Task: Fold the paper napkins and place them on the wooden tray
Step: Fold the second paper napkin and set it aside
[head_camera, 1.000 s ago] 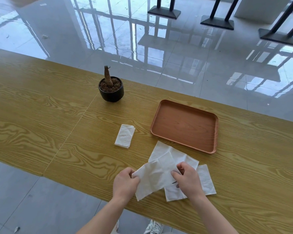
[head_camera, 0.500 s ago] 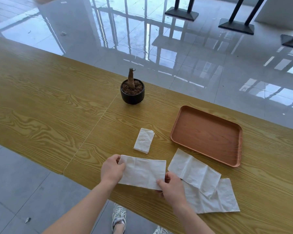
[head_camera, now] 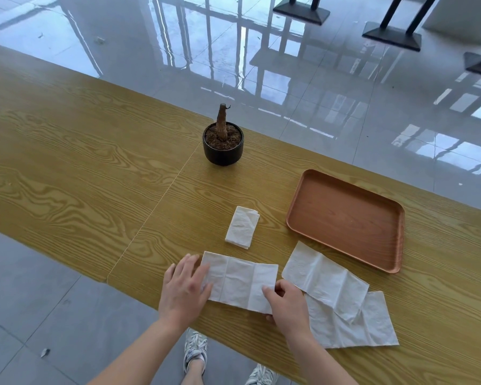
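A potted stump (head_camera: 222,141) stands far on the table (head_camera: 81,168). The tray (head_camera: 345,219) lies to its near right, a folded napkin (head_camera: 242,227) just left of the tray. Nearer, an open napkin (head_camera: 240,282) lies left of two overlapping napkins (head_camera: 342,307).

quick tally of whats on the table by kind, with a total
napkins: 4 (folded one, one under the hands, two loose: upper, lower)
tray: 1
plant pot: 1
total: 6
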`<action>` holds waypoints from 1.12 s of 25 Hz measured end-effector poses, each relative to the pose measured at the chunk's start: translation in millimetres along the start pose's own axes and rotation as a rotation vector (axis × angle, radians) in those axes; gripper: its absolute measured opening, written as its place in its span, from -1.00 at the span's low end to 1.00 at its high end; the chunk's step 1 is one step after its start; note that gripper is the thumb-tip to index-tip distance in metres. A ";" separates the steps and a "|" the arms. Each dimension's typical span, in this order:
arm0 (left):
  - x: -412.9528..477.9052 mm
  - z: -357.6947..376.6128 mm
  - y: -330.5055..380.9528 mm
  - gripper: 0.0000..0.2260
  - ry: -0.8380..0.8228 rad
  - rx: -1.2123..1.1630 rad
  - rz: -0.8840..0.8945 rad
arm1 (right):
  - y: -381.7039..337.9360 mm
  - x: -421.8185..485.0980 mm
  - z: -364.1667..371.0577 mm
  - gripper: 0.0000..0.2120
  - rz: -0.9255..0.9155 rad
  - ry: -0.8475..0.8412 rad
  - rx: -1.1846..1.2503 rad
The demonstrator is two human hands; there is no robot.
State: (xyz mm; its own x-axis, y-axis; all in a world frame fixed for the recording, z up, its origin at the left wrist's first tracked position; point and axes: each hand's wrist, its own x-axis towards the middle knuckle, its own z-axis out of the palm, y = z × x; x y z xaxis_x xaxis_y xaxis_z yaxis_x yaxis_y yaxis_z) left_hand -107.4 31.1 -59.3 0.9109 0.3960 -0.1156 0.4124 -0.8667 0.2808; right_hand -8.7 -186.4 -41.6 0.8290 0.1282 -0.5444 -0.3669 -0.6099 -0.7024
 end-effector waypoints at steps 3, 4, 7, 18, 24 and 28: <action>-2.1 3.2 -6.7 -0.64 0.017 -0.017 -0.035 | -11.4 -5.9 6.3 -0.80 -0.106 -0.073 -0.005; -1.3 3.5 -6.3 -0.64 0.015 -0.016 -0.033 | -14.4 -8.6 7.6 -0.83 -0.119 -0.119 0.021; 1.1 4.2 -4.5 -0.64 0.011 -0.028 -0.017 | -20.3 -12.1 12.5 -0.85 -0.120 -0.237 0.065; -5.8 4.7 0.1 -0.62 0.003 -0.107 -0.073 | -12.5 22.5 4.0 -0.63 -0.951 -0.192 -0.893; -16.7 7.5 16.7 -0.48 0.003 -0.034 -0.087 | -4.1 -0.3 10.5 -0.91 -0.841 -0.058 -0.896; -17.6 11.1 22.0 -0.44 -0.011 -0.004 -0.094 | 4.9 -14.0 15.0 -0.84 -0.679 -0.086 -0.665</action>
State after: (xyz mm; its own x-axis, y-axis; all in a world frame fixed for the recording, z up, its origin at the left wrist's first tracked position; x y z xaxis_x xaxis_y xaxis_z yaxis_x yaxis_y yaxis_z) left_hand -114.3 1.7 -61.6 0.8684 0.4720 -0.1522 0.4959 -0.8246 0.2721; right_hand -28.4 -179.4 -44.3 0.7335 0.6589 -0.1668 0.5179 -0.7007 -0.4907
